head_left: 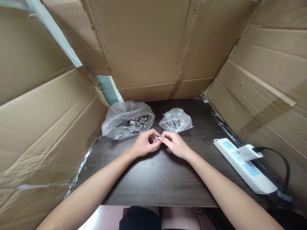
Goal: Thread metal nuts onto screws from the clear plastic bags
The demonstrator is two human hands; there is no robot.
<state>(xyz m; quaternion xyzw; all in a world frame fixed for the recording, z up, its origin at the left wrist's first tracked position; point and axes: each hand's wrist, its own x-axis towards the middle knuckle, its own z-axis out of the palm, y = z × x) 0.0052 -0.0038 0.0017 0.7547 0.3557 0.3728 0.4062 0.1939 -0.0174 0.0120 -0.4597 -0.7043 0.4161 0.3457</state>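
Note:
My left hand point(145, 143) and my right hand point(177, 145) meet above the middle of the table, both closed, fingertips nearly touching. Between them is a small shiny metal part point(158, 138), pinched by my left fingers. My right thumb and forefinger also pinch at its right end; whether they grip a separate piece is too small to tell. Just beyond my left hand lies an open clear plastic bag point(115, 123) with many small metal fittings point(137, 123) inside. Behind my right hand sits a smaller zip bag point(184, 119) containing short screw-like metal pieces point(175, 124).
A dark wooden table point(153, 179) carries everything. A white power strip point(249, 172) lies along the right side, with a white adapter point(247, 153) and a black cable point(285, 159) on it. Cardboard walls point(148, 44) enclose the back and both sides.

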